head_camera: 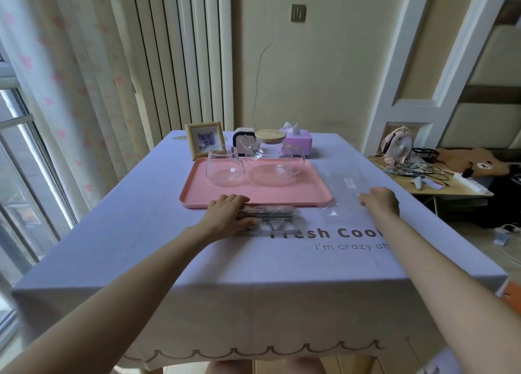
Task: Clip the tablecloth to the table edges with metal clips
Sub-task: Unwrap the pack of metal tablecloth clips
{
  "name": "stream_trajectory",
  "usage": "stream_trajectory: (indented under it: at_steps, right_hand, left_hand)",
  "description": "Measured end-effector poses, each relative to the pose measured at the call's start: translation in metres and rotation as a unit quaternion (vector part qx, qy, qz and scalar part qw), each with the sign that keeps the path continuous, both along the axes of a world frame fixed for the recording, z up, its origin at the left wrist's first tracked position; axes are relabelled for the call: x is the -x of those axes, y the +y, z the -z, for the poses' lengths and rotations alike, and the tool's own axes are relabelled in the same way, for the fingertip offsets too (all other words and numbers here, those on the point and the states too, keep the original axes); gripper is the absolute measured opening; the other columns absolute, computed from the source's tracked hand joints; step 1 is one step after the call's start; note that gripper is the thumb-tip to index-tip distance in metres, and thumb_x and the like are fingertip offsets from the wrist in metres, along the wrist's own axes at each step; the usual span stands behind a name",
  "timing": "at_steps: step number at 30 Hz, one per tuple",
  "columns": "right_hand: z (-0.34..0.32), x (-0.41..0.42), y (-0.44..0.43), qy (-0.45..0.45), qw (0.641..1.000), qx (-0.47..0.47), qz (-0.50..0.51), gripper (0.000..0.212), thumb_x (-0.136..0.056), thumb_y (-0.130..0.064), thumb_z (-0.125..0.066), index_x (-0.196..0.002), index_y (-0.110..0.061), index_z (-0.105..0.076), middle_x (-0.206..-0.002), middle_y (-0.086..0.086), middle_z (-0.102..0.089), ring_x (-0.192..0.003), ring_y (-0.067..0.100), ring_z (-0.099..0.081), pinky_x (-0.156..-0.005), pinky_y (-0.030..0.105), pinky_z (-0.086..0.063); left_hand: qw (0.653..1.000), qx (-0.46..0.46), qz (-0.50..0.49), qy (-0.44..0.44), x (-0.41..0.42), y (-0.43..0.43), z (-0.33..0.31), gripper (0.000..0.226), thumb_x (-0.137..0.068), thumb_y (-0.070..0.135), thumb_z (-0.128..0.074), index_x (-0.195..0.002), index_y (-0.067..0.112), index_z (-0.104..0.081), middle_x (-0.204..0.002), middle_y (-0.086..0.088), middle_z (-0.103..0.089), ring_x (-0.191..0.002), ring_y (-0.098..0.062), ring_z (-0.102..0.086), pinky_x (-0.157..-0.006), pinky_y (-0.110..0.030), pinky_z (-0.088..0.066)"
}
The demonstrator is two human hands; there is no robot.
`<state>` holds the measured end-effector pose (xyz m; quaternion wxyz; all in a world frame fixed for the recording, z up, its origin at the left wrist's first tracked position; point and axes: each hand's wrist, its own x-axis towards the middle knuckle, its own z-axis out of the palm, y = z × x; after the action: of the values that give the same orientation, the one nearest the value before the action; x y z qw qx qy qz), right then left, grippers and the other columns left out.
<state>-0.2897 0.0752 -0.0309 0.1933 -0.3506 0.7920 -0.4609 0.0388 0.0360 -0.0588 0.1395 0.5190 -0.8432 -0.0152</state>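
A pale lavender tablecloth (197,261) with dark printed lettering and a scalloped hem covers the table and hangs over its near edge at the bottom of the frame. Just below centre, a bundle of metal clips in clear wrapping (270,215) lies on the cloth, touching the near rim of a flat pink rectangular tray (282,194). The left hand (227,214) rests on the bundle's left end, fingers stretched out fairly straight and the thumb along its near side. Right of centre, the right hand (380,203) has its fingers curled at the edge of a clear plastic sheet (345,183); whether it pinches the sheet cannot be told. On the tray stand a clear glass cup (222,166) and a clear glass teapot with a wooden lid (275,162).
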Motion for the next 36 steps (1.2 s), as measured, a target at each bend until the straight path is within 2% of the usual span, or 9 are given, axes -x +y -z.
stream_trajectory:
  at_steps: [3,7,10,13,18,22,26,30,36]
  right_hand:
    - [0.001,0.001,0.003,0.114,0.991,-0.063,0.040,0.056,-0.083,-0.018,-0.064,-0.134,-0.009,-0.044,-0.135,0.019,-0.045,-0.126,0.036,-0.037,-0.101,0.043,-0.033]
    - [0.000,-0.027,-0.004,0.262,0.965,0.010,-0.021,0.040,-0.083,-0.009,-0.059,-0.122,-0.013,-0.056,-0.127,0.016,-0.050,-0.121,0.036,-0.040,-0.097,0.042,-0.034]
    - [-0.004,-0.068,-0.007,0.247,0.943,0.095,-0.200,0.026,-0.081,-0.004,-0.058,-0.101,-0.015,-0.070,-0.104,0.007,-0.068,-0.102,0.028,-0.059,-0.088,0.037,-0.046]
    - [-0.005,-0.109,-0.004,0.223,0.905,0.071,-0.355,0.014,-0.080,-0.021,-0.067,-0.092,-0.024,-0.072,-0.092,-0.005,-0.070,-0.094,0.015,-0.059,-0.087,0.033,-0.048]
    - [0.002,-0.132,-0.010,0.263,0.867,0.036,-0.422,0.023,-0.080,-0.036,-0.069,-0.103,-0.032,-0.071,-0.101,-0.003,-0.069,-0.103,0.018,-0.055,-0.092,0.034,-0.046]
    - [-0.003,-0.130,-0.011,0.190,0.888,0.023,-0.419,0.020,-0.092,-0.027,-0.056,-0.100,-0.021,-0.073,-0.100,0.001,-0.072,-0.098,0.016,-0.060,-0.090,0.032,-0.045]
    - [-0.006,-0.126,-0.011,0.237,0.859,-0.068,-0.449,0.021,-0.087,-0.026,-0.064,-0.106,-0.018,-0.072,-0.105,0.000,-0.071,-0.091,0.012,-0.059,-0.082,0.026,-0.045]
    - [-0.006,-0.132,-0.010,0.238,0.863,-0.071,-0.441,0.021,-0.085,-0.018,-0.067,-0.105,-0.016,-0.071,-0.090,-0.001,-0.064,-0.073,0.009,-0.053,-0.067,0.020,-0.038]
    - [-0.007,-0.137,-0.009,0.213,0.893,-0.057,-0.392,0.008,-0.078,-0.008,-0.072,-0.084,-0.012,-0.070,-0.079,-0.003,-0.064,-0.075,0.012,-0.056,-0.058,0.018,-0.039]
  left_hand:
    - [1.000,0.000,0.008,-0.022,0.004,-0.002,-0.001,0.059,-0.088,0.049,-0.053,-0.137,0.020,-0.038,-0.137,-0.002,-0.046,-0.125,-0.026,-0.039,-0.098,-0.039,-0.033]
    - [0.998,0.037,0.035,-0.041,0.008,-0.003,-0.004,0.048,-0.090,0.044,-0.052,-0.131,0.019,-0.048,-0.133,-0.002,-0.049,-0.120,-0.025,-0.044,-0.092,-0.036,-0.037]
    - [0.993,0.089,0.068,-0.045,0.007,-0.004,-0.004,0.037,-0.094,0.038,-0.048,-0.122,0.015,-0.058,-0.125,-0.003,-0.056,-0.112,-0.026,-0.052,-0.082,-0.037,-0.046]
    - [0.981,0.160,0.100,-0.048,0.007,-0.003,-0.003,0.029,-0.095,0.032,-0.048,-0.105,0.008,-0.062,-0.103,-0.009,-0.063,-0.091,-0.032,-0.060,-0.061,-0.037,-0.045]
    - [0.977,0.170,0.117,-0.045,0.007,0.001,-0.007,0.019,-0.089,0.023,-0.054,-0.093,0.007,-0.063,-0.082,-0.011,-0.066,-0.071,-0.033,-0.061,-0.052,-0.033,-0.037]
    - [0.961,0.221,0.161,-0.033,-0.004,0.007,-0.007,0.022,-0.081,0.022,-0.056,-0.097,0.012,-0.068,-0.090,-0.004,-0.073,-0.067,-0.027,-0.067,-0.044,-0.030,-0.050]
    - [0.953,0.199,0.228,0.009,-0.014,0.020,-0.008,0.028,-0.083,0.032,-0.054,-0.103,0.020,-0.068,-0.097,0.001,-0.072,-0.076,-0.025,-0.067,-0.051,-0.031,-0.052]
    - [0.983,0.066,0.169,0.040,-0.010,0.021,-0.012,0.060,-0.075,0.062,-0.043,-0.113,0.019,-0.061,-0.108,0.000,-0.066,-0.097,-0.021,-0.059,-0.076,-0.032,-0.046]
    - [0.988,-0.011,0.138,0.067,-0.004,0.012,-0.004,0.047,-0.085,0.044,-0.060,-0.122,0.016,-0.052,-0.120,-0.002,-0.059,-0.108,-0.022,-0.053,-0.090,-0.033,-0.039]
